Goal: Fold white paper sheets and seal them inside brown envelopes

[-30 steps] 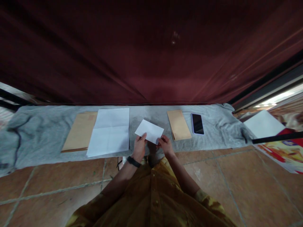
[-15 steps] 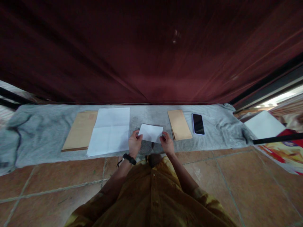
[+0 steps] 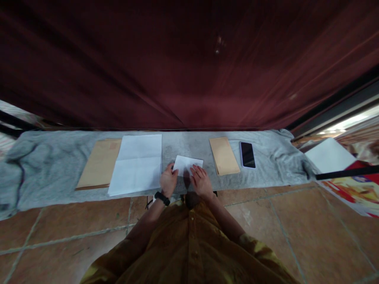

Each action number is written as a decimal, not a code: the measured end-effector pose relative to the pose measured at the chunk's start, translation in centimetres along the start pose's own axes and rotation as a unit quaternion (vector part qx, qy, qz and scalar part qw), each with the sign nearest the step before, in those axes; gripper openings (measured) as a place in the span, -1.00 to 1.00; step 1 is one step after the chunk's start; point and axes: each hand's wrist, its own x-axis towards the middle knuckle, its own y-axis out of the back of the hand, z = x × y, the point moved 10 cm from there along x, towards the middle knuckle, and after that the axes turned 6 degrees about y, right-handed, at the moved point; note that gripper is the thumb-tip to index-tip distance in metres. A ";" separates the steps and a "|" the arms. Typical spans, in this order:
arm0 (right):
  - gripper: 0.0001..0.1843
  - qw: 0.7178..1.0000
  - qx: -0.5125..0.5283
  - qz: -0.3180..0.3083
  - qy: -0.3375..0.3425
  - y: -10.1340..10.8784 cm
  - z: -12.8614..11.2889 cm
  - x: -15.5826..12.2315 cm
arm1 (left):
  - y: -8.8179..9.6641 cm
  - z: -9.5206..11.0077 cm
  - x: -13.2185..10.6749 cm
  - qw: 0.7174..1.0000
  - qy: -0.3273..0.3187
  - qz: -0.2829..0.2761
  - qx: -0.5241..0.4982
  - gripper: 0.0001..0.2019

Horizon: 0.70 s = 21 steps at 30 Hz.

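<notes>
A small folded white paper (image 3: 186, 163) lies on the grey cloth (image 3: 53, 165) in front of me. My left hand (image 3: 168, 180) pinches its left edge, a black band on the wrist. My right hand (image 3: 200, 182) rests flat on the paper's right part, fingers stretched out. A larger unfolded white sheet (image 3: 136, 163) lies just left of my left hand, partly over a brown envelope (image 3: 99, 163).
A stack of brown envelopes (image 3: 224, 156) and a dark phone (image 3: 247, 154) lie on the cloth to the right. A dark red curtain (image 3: 189, 63) hangs behind. Terracotta floor tiles (image 3: 296, 221) lie in front; a white sheet (image 3: 330, 154) and colourful print (image 3: 355, 189) lie at far right.
The small paper came down from being held tilted in both hands to lying on the cloth. My right hand let go of its edge and now presses flat on it.
</notes>
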 end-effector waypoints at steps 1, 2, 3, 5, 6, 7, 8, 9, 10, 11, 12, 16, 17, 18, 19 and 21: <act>-0.54 1.000 -0.001 -0.013 0.009 -0.5 -0.4 0.0 | 0.1 0.0 0.0 1.000 0.000 0.003 -0.015 -0.61; -0.53 1.000 -0.002 -0.023 0.010 -0.8 -0.6 -0.1 | 0.2 0.0 0.0 0.999 0.000 0.006 -0.035 -0.62; -0.53 1.000 -0.004 -0.029 0.003 -1.1 -0.6 -0.2 | 0.3 0.0 -0.1 0.998 0.001 0.010 -0.056 -0.63; -0.51 0.999 -0.003 -0.030 -0.019 -1.3 -0.2 -0.5 | 0.5 -0.1 -0.1 0.996 0.001 0.017 -0.089 -0.66; -0.50 0.999 -0.001 -0.027 -0.028 -1.2 0.1 -0.6 | 0.5 -0.1 -0.1 0.995 0.003 0.020 -0.097 -0.67; -0.50 0.999 0.002 -0.023 -0.036 -1.1 0.4 -0.8 | 0.5 -0.3 -0.1 0.994 0.006 0.021 -0.103 -0.68; -0.49 0.999 0.003 -0.019 -0.042 -1.0 0.7 -0.9 | 0.5 -0.4 -0.1 0.994 0.010 0.022 -0.111 -0.68; -0.49 0.999 0.001 -0.016 -0.048 -0.9 1.1 -1.0 | 0.5 -0.6 -0.1 0.992 0.015 0.023 -0.120 -0.68; -0.48 0.999 -0.001 -0.013 -0.052 -0.7 1.5 -1.1 | 0.4 -0.7 0.0 0.991 0.019 0.022 -0.130 -0.68; -0.48 0.998 -0.005 -0.010 -0.057 -0.6 1.8 -1.2 | 0.4 -0.8 0.0 0.990 0.020 0.022 -0.135 -0.68; -0.48 0.998 -0.010 -0.005 -0.062 -0.5 2.2 -1.3 | 0.4 -0.9 0.0 0.991 0.018 0.022 -0.133 -0.68; -0.45 0.997 -0.019 0.009 -0.080 -0.1 3.3 -1.4 | 0.0 -0.7 0.2 0.996 -0.005 0.016 -0.089 -0.67; -0.45 0.996 -0.020 0.011 -0.082 -0.1 3.4 -1.4 | -0.1 -0.7 0.2 0.997 -0.009 0.016 -0.077 -0.67; -0.45 0.996 -0.021 0.012 -0.083 -0.1 3.5 -1.4 | -0.1 -0.7 0.2 0.998 -0.012 0.016 -0.067 -0.67; -0.45 0.996 -0.022 0.014 -0.084 -0.1 3.6 -1.4 | -0.1 -0.7 0.3 0.998 -0.014 0.017 -0.058 -0.67; -0.44 0.996 -0.022 0.019 -0.088 0.1 3.9 -1.3 | -0.1 -0.7 0.3 0.999 -0.011 0.019 -0.049 -0.65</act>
